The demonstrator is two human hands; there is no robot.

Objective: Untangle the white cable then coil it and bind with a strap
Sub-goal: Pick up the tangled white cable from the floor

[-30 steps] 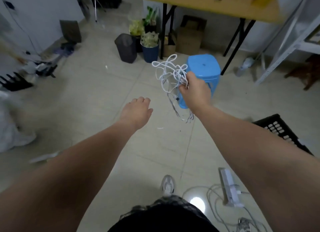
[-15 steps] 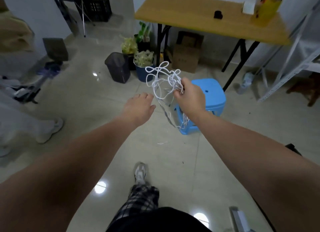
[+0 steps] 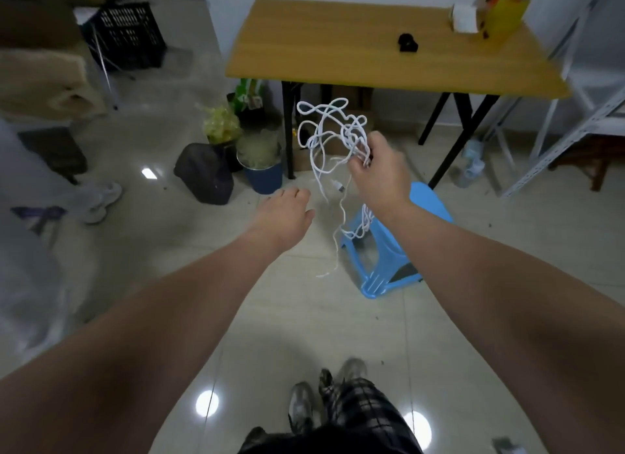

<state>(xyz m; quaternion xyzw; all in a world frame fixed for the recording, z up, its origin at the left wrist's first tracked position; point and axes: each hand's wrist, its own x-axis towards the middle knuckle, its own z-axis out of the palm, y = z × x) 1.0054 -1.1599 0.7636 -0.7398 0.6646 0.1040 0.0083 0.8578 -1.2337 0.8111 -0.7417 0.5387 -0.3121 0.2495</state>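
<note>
A rectangular wooden table on black legs (image 3: 372,47) stands at twelve o'clock, carrying a small black object (image 3: 408,42), a white roll (image 3: 463,17) and a yellow carton (image 3: 504,12). Below and right of centre, at about four o'clock from the raised hand, a light blue plastic stool (image 3: 392,250) sits on the glossy tiled floor (image 3: 152,243), partly hidden behind the right forearm. At ten o'clock from centre are a dark grey waste bin (image 3: 204,174), a dark blue pot of pale dried plants (image 3: 262,162) and a yellow-green plant (image 3: 221,125); a black slatted crate (image 3: 125,35) sits far at eleven o'clock, and a white metal shelf frame (image 3: 575,115) stands at two o'clock. Nothing lies between the two hands except hanging cord. The right hand (image 3: 380,169) is raised with its back to the camera, fingers curled closed around a bunch of the tangled white cable (image 3: 329,132). The cable's loops stand up and to eleven o'clock from that fist, while loose strands and a small connector (image 3: 338,185) hang down at seven o'clock, trailing in front of the stool. The left hand (image 3: 287,213) is stretched forward, lower, palm down, fingers loosely spread and holding nothing, just beside the hanging strands; whether it touches them is unclear. At six o'clock a plaid trouser leg (image 3: 358,406) and shoes show.
</note>
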